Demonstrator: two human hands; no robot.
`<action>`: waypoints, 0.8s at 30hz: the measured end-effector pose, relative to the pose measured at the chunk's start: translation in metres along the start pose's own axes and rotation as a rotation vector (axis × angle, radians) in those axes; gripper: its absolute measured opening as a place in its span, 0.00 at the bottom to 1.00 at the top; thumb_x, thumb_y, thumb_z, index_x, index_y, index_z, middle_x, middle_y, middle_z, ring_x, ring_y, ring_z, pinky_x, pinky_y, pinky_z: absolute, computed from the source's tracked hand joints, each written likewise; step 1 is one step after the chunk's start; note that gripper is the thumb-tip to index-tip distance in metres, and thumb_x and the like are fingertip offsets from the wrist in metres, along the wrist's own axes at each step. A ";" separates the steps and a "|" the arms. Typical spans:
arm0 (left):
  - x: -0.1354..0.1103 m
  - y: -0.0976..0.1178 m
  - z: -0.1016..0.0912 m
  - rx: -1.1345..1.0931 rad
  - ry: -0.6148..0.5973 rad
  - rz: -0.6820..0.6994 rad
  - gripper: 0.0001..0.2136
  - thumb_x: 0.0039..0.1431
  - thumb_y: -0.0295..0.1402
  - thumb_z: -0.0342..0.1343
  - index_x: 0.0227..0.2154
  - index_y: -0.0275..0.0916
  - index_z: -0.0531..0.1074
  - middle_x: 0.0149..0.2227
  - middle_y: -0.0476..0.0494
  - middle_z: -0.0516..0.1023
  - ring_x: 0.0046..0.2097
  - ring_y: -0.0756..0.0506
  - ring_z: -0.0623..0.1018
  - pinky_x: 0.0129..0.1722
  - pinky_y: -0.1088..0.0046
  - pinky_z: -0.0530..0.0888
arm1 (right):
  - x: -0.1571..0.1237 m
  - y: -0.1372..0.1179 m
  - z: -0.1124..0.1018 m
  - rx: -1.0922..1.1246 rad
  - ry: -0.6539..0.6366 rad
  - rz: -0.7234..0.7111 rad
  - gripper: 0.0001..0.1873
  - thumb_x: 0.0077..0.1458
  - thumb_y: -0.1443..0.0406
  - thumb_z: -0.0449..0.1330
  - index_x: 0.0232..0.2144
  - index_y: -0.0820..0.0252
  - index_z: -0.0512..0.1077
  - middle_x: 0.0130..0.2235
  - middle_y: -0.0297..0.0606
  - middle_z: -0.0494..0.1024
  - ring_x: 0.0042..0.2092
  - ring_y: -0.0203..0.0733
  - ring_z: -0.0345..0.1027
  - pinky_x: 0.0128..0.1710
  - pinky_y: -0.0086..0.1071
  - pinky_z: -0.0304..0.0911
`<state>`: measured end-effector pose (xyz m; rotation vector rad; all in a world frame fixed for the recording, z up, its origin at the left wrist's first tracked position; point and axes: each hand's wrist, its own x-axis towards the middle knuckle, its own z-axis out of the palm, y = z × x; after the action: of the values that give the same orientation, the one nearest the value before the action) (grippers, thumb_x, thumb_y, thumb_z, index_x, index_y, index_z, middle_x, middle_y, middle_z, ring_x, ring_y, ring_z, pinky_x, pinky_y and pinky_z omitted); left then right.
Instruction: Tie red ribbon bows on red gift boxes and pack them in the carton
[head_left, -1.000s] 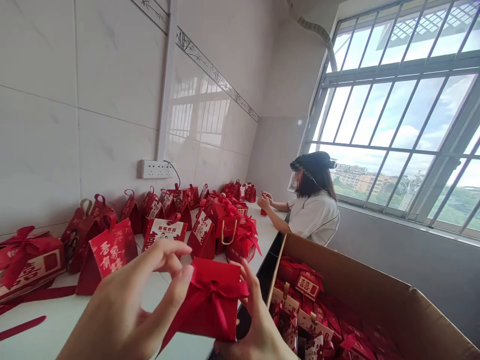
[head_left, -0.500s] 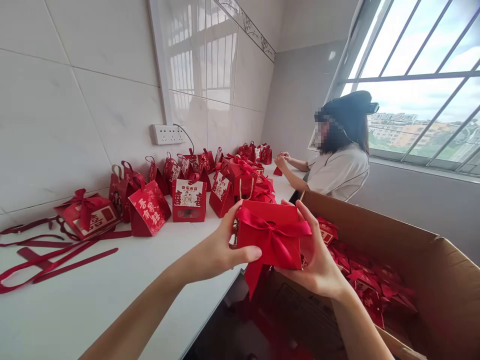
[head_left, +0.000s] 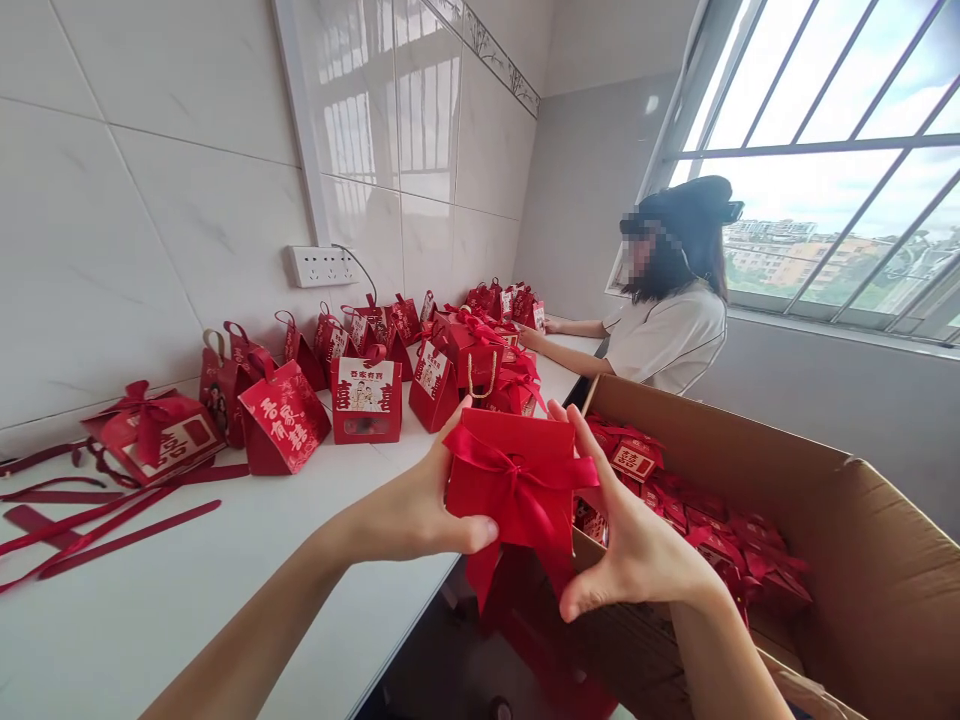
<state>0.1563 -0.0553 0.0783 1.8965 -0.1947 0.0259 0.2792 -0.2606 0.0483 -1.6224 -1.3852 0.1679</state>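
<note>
A small red gift box with a red ribbon bow (head_left: 517, 480) is held between both my hands, in the air over the gap between the white counter (head_left: 225, 590) and the cardboard box (head_left: 847, 590). My left hand (head_left: 420, 505) pinches its left edge with thumb below and fingers above. My right hand (head_left: 634, 545) cups its right side, thumb low and fingers up along the edge. The ribbon tails hang down under the box.
Several red gift boxes and bags (head_left: 364, 395) stand in rows along the tiled wall. Loose red ribbons (head_left: 90, 520) lie at the counter's left. The cardboard box holds several red boxes (head_left: 690, 520). Another person (head_left: 667, 320) sits at the far end by the window.
The view tilted down and left. Both hands shifted the ribboned box slightly left and lower. The other person's arms now reach along the counter.
</note>
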 end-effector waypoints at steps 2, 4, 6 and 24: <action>0.000 0.001 -0.001 0.026 -0.045 -0.015 0.15 0.49 0.31 0.56 0.42 0.37 0.66 0.34 0.48 0.72 0.43 0.43 0.73 0.43 0.66 0.72 | -0.001 0.002 -0.001 0.016 -0.035 -0.030 0.67 0.33 0.45 0.68 0.65 0.47 0.29 0.68 0.41 0.33 0.66 0.56 0.34 0.62 0.52 0.38; 0.000 0.003 -0.002 0.042 -0.062 -0.034 0.11 0.48 0.29 0.56 0.37 0.37 0.66 0.29 0.51 0.69 0.42 0.44 0.73 0.43 0.67 0.71 | -0.001 0.003 -0.002 0.023 -0.051 -0.037 0.65 0.36 0.43 0.65 0.64 0.45 0.29 0.68 0.39 0.32 0.66 0.55 0.33 0.62 0.52 0.38; 0.000 0.004 -0.002 0.052 -0.047 -0.040 0.11 0.47 0.28 0.56 0.36 0.37 0.65 0.27 0.53 0.67 0.41 0.45 0.72 0.42 0.68 0.71 | -0.001 0.002 -0.001 0.009 -0.046 -0.022 0.62 0.40 0.45 0.65 0.64 0.43 0.29 0.68 0.37 0.33 0.66 0.54 0.34 0.63 0.52 0.38; -0.004 0.010 -0.002 0.268 -0.050 -0.075 0.18 0.44 0.30 0.57 0.41 0.38 0.67 0.27 0.55 0.71 0.38 0.47 0.73 0.49 0.68 0.67 | -0.001 -0.004 0.002 -0.035 0.035 -0.032 0.59 0.41 0.69 0.68 0.64 0.43 0.35 0.67 0.36 0.40 0.66 0.51 0.41 0.64 0.45 0.40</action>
<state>0.1507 -0.0566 0.0879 2.1721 -0.1596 -0.0488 0.2745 -0.2611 0.0496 -1.6232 -1.3939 0.0970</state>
